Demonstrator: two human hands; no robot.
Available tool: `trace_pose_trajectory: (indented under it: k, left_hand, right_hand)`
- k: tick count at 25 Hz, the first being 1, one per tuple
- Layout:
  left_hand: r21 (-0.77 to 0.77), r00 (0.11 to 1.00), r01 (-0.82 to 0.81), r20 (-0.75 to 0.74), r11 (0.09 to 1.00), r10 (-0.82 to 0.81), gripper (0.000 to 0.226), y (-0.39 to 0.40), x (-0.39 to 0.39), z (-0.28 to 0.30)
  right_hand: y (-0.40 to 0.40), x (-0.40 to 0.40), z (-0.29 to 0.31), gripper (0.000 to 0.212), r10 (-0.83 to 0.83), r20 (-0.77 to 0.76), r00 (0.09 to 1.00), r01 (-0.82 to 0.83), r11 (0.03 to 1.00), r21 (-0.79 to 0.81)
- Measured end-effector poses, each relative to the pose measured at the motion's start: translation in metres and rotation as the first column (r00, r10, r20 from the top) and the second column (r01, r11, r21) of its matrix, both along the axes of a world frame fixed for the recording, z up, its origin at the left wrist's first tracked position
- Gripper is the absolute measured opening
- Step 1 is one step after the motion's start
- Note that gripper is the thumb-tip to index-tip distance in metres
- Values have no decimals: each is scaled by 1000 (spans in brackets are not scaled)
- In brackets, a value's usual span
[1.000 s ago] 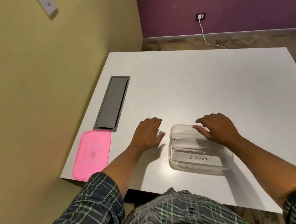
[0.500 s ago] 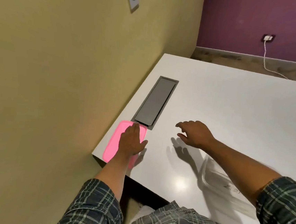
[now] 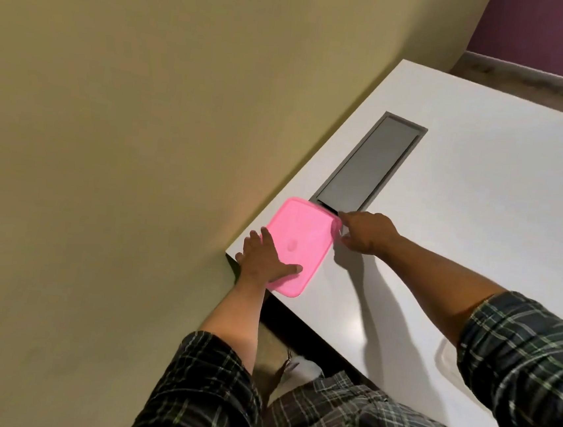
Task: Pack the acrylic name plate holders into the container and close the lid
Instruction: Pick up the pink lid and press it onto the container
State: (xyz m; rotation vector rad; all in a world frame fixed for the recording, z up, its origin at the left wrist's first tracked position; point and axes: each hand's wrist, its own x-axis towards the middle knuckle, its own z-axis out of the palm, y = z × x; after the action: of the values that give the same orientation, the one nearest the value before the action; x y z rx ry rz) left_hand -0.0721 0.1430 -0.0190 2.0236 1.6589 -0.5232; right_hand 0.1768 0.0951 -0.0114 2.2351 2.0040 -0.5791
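White table (image 3: 480, 205) against tan wall (image 3: 126, 129); left hand (image 3: 264, 256), right hand (image 3: 369, 234) grip pink lid (image 3: 299, 241)

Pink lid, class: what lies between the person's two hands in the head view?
The pink lid itself: left hand presses its near corner, right hand pinches its far corner.

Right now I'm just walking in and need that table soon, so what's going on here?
A person in a plaid shirt is picking up a flat pink plastic lid at the corner of the white table. Their left hand lies on its near end, and their right hand pinches its far corner, beside the grey hatch set in the tabletop. The clear plastic container sits near the right forearm, mostly hidden, without its lid.
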Motion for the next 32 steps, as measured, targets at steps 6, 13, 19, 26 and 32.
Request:
trace_pose_trajectory:
  k: [6, 13, 19, 26, 32]
  left_hand:
    - [-54, 1000, -2, -11, 999, 1, 144, -6, -3, -27]
    - [-16, 999, 30, -21, 999, -30, 141, -3, 0, -34]
    - [6, 998, 53, -34, 999, -53, 139, -8, -5, -35]
    - [19, 997, 32, 66, 999, -33, 146, -23, -9, -29]
    - [25, 961, -127, 253, 992, 117, 132, -34, 17, -8]
  right_hand:
    - [20, -15, -23, 38, -143, -154, 978, 125, 985, -120]
    - [32, -14, -34, 18, -424, -381, 821, 424, 901, -90]
    - [27, -4, -37, 21, -545, -522, 656, 575, 809, -121]
    - [9, 17, -25, 10, -529, -700, 480, 476, 827, -299]
    - [-10, 33, -3, 12, -451, -777, 439, 519, 833, -191]
